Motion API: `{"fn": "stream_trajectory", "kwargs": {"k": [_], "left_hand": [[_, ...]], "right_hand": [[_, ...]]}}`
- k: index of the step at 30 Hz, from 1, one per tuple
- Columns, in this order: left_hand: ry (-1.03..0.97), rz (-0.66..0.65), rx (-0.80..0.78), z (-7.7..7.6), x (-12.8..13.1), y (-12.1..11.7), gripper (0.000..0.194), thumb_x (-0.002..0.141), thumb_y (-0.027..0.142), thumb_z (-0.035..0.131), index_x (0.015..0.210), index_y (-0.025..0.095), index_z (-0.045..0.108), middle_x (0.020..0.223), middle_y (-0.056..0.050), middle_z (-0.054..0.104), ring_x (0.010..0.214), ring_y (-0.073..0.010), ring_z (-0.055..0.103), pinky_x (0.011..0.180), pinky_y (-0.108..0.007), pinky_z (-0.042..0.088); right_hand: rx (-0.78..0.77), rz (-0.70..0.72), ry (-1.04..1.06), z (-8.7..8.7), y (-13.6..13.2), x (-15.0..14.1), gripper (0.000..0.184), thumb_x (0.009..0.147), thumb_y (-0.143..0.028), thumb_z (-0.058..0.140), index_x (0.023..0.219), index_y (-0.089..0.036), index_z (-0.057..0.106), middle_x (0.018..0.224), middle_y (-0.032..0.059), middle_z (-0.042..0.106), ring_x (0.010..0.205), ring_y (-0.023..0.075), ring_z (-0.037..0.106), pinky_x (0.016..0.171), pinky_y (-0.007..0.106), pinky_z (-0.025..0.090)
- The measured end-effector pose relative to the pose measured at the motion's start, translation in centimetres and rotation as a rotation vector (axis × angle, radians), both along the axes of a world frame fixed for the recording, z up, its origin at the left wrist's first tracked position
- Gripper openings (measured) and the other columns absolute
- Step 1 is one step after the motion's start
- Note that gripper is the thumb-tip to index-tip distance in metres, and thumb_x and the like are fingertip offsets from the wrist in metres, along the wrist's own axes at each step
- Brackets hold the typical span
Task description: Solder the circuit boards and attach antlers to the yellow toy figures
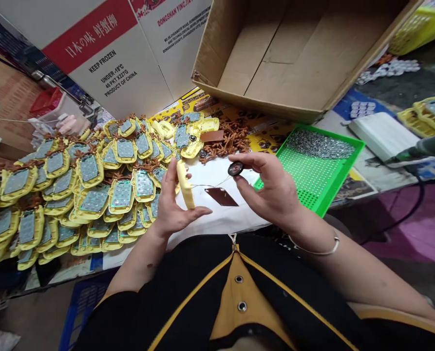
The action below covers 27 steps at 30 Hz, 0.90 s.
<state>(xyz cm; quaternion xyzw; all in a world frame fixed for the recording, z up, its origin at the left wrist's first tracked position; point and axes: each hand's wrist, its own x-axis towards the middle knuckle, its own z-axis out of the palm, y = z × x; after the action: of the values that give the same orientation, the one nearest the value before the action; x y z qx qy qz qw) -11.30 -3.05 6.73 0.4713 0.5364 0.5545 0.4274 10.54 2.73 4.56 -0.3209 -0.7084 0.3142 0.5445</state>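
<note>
My left hand [171, 202] grips a yellow plastic toy shell [185, 184] edge-on between thumb and fingers. My right hand [272, 187] pinches a small round black speaker [235, 168] at its fingertips. Thin wires run from the shell to the speaker, and a small brown circuit board [221, 196] hangs below them over the white table surface [217, 214]. Both hands are held just above the table's near edge, a little apart.
A big heap of yellow toy shells with grey keypads [74, 190] covers the left. Brown plastic parts [232, 139] lie behind. A green tray of small screws [314, 161] sits to the right, an open cardboard box [293, 48] behind it. A power screwdriver [422, 146] rests far right.
</note>
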Motion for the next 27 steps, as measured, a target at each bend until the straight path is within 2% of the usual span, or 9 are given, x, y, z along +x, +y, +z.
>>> {"fn": "stream_trajectory", "kwargs": {"k": [3, 6, 10, 14, 18, 21, 25, 27], "left_hand": [[-0.077, -0.143, 0.012, 0.2, -0.2, -0.1, 0.096, 0.050, 0.054, 0.099, 0.135, 0.023, 0.065, 0.128, -0.013, 0.067, 0.127, -0.0355, 0.061, 0.111, -0.042, 0.048], [-0.207, -0.246, -0.093, -0.3, 0.6, -0.2, 0.082, 0.060, 0.070, 0.087, 0.123, 0.020, 0.071, 0.118, -0.015, 0.072, 0.121, -0.0386, 0.065, 0.104, -0.046, 0.054], [-0.382, -0.256, -0.228, -1.3, 1.9, -0.3, 0.082, 0.064, 0.081, 0.077, 0.119, 0.020, 0.071, 0.104, -0.014, 0.074, 0.117, -0.0398, 0.067, 0.097, -0.047, 0.058], [-0.455, -0.281, -0.367, -2.0, 2.1, -0.5, 0.091, 0.057, 0.085, 0.078, 0.120, 0.021, 0.068, 0.093, -0.012, 0.074, 0.108, -0.0402, 0.070, 0.091, -0.048, 0.060], [-0.552, -0.364, -0.414, -2.7, 1.9, -0.5, 0.092, 0.057, 0.087, 0.076, 0.120, 0.021, 0.067, 0.096, -0.013, 0.073, 0.100, -0.0392, 0.072, 0.084, -0.049, 0.061], [-0.614, -0.326, -0.449, -2.7, 2.1, -0.4, 0.086, 0.059, 0.082, 0.080, 0.119, 0.022, 0.066, 0.100, -0.012, 0.074, 0.103, -0.0395, 0.072, 0.084, -0.050, 0.061], [-0.608, -0.266, -0.497, -2.0, 2.7, -0.3, 0.085, 0.054, 0.079, 0.085, 0.114, 0.022, 0.069, 0.104, -0.011, 0.075, 0.110, -0.0393, 0.070, 0.089, -0.047, 0.060], [-0.594, -0.263, -0.509, -1.7, 2.9, -0.2, 0.085, 0.054, 0.079, 0.086, 0.114, 0.022, 0.070, 0.104, -0.010, 0.075, 0.109, -0.0374, 0.070, 0.086, -0.044, 0.061]], "right_hand": [[0.069, 0.149, -0.132, 2.2, 0.0, 0.5, 0.037, 0.088, -0.008, 0.059, 0.121, -0.024, 0.059, 0.112, 0.0070, 0.072, 0.100, 0.0203, 0.072, 0.089, 0.035, 0.061], [0.123, 0.238, -0.214, 3.1, 0.5, -0.2, 0.031, 0.091, -0.011, 0.058, 0.120, -0.023, 0.058, 0.110, 0.0065, 0.072, 0.095, 0.0198, 0.072, 0.084, 0.034, 0.061], [0.145, 0.207, -0.207, 1.7, 1.1, -1.8, 0.025, 0.095, -0.016, 0.060, 0.119, -0.022, 0.057, 0.108, 0.0069, 0.072, 0.090, 0.0186, 0.072, 0.080, 0.032, 0.061], [0.159, 0.126, -0.115, -0.3, 1.4, -2.8, 0.019, 0.096, -0.023, 0.064, 0.114, -0.022, 0.060, 0.109, 0.0075, 0.070, 0.085, 0.0167, 0.069, 0.076, 0.032, 0.062], [0.345, 0.036, -0.128, -1.2, 1.5, -3.0, 0.015, 0.097, -0.020, 0.062, 0.112, -0.024, 0.064, 0.106, 0.0077, 0.069, 0.091, 0.0177, 0.068, 0.072, 0.030, 0.059], [0.452, 0.007, -0.186, -1.5, 1.6, -2.7, 0.021, 0.096, -0.016, 0.062, 0.114, -0.025, 0.069, 0.107, 0.0073, 0.071, 0.085, 0.0174, 0.067, 0.069, 0.031, 0.055], [0.358, 0.085, -0.165, -1.8, 1.9, -2.5, 0.019, 0.098, -0.024, 0.063, 0.111, -0.032, 0.075, 0.116, 0.0064, 0.071, 0.101, 0.0217, 0.067, 0.083, 0.037, 0.054], [0.327, 0.114, -0.160, -1.9, 2.0, -2.5, 0.019, 0.099, -0.026, 0.063, 0.113, -0.031, 0.074, 0.116, 0.0071, 0.071, 0.105, 0.0223, 0.066, 0.088, 0.039, 0.054]]}}
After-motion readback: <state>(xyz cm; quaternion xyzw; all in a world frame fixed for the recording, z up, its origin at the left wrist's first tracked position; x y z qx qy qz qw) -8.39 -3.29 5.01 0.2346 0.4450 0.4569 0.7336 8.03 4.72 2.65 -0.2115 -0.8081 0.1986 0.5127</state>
